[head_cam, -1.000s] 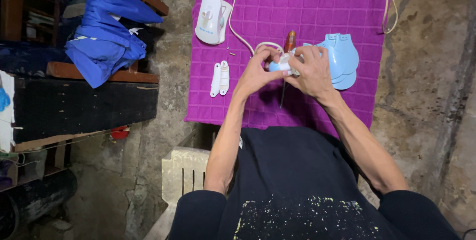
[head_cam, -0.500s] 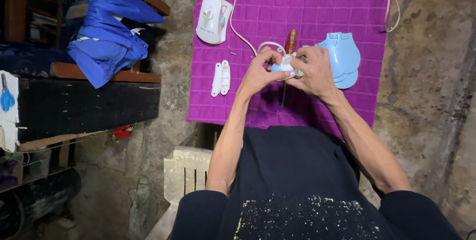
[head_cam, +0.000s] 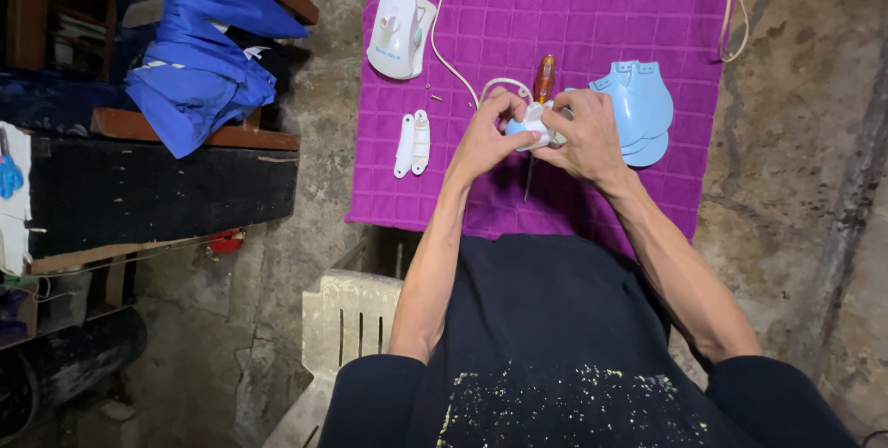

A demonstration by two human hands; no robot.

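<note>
**Small plastic part held in both hands over purple cloth**

A small white and pale-blue plastic part [head_cam: 535, 124] is gripped between the left hand [head_cam: 486, 138] and the right hand [head_cam: 585, 138], fingers closed around it, just above the purple cloth [head_cam: 573, 4]. A screwdriver [head_cam: 539, 101] with an orange handle lies beneath the hands. Pale-blue shells [head_cam: 640, 110] are seen just beside the right hand; two white strips [head_cam: 413, 144] and a white housing [head_cam: 398, 30] lie to the left.

The small white and blue part [head_cam: 534, 124] is mostly covered by the left hand [head_cam: 487, 138] and right hand [head_cam: 583, 138], so its shape cannot be determined. The screwdriver [head_cam: 544, 78] shaft passes behind that part and is hidden there. The white cord [head_cam: 731, 13], right of the screwdriver, is cut off at the top edge.
</note>
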